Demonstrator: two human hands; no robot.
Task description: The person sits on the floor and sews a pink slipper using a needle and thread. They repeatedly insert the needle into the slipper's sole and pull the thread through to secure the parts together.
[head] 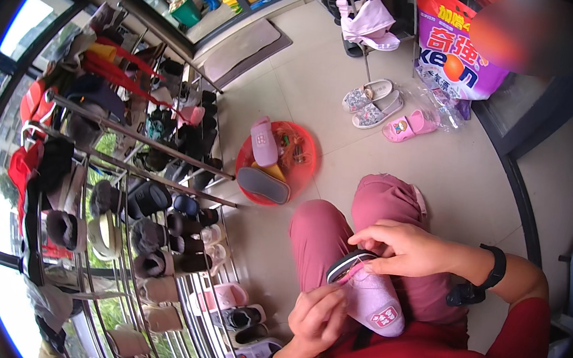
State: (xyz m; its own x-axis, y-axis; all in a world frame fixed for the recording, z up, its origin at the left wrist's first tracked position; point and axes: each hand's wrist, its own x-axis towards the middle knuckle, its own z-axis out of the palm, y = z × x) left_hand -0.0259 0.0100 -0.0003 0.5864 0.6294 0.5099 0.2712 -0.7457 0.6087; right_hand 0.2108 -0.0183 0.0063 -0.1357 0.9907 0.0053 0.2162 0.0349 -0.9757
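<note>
A lilac fuzzy slipper (pixel 371 296) with a pink badge rests on my lap, its toe towards me. Its dark sole with a pale rim (pixel 344 265) shows at the far end. My right hand (pixel 401 249) holds the slipper from above, with thumb and fingers about the opening. Strands of fine thread (pixel 359 270) cross the slipper's edge beside that thumb. At the near left of the opening, my left hand (pixel 317 314) has its fingertips pinched together on the thread. Whether a needle is there is too small to tell.
A red round basin (pixel 313 156) on the tiled floor holds a lilac slipper upper (pixel 264 143), a grey sole (pixel 263 185) and tangled cords. Shoe-filled metal racks (pixel 163 167) stand left. Patterned shoes (pixel 378 107), a pink slide (pixel 409 127) and a detergent bag (pixel 448 55) lie ahead right.
</note>
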